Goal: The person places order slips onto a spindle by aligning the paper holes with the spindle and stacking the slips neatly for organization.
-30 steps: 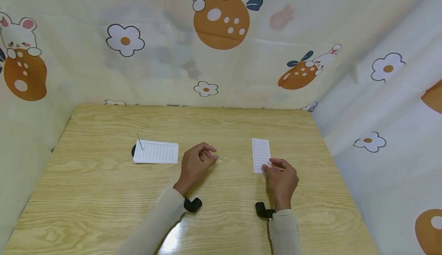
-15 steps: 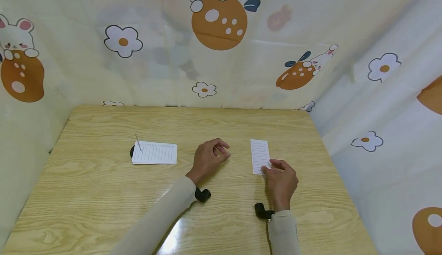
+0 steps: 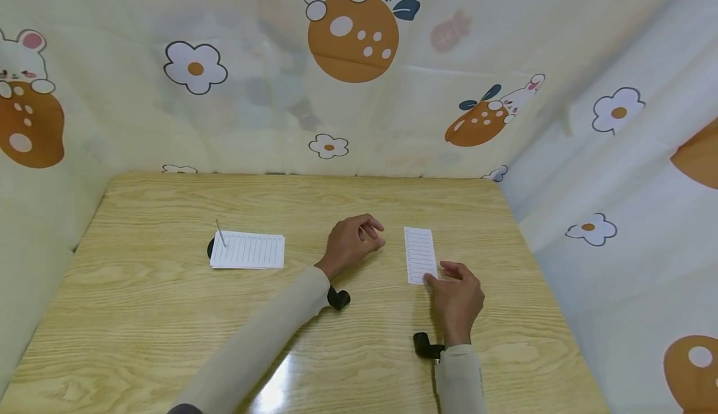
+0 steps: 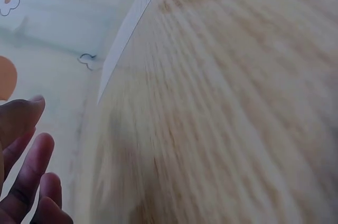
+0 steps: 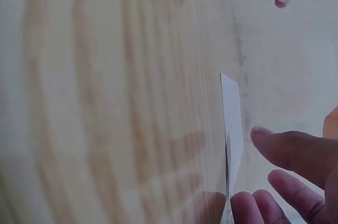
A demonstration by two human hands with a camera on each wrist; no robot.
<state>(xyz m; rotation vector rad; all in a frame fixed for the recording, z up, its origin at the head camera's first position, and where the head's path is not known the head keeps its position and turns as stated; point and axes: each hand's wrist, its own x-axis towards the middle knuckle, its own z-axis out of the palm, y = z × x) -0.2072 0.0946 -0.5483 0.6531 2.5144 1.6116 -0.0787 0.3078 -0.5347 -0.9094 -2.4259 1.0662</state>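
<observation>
A single white ruled card [image 3: 420, 255] lies on the wooden table, right of the middle. My right hand [image 3: 457, 298] is at its lower right corner, fingers bent and spread. In the right wrist view the thumb [image 5: 288, 147] is clear of the card; whether the lower fingers touch it I cannot tell. Left of the card hovers my left hand [image 3: 353, 245], loosely curled around nothing. Further left lies a stack of similar ruled cards [image 3: 249, 250]. A thin spike [image 3: 220, 233] sticks up at the stack's left end, and a round black base [image 3: 210, 249] shows beneath.
The pale wooden table [image 3: 168, 327] meets a printed curtain [image 3: 252, 108] along its back edge. More curtain hangs at both sides. Each wrist wears a black camera mount, such as the left one [image 3: 339, 298].
My left hand has moved right and a little farther away, from beside the card stack toward the single card. The right hand stays almost in place. The head view has shifted slightly.
</observation>
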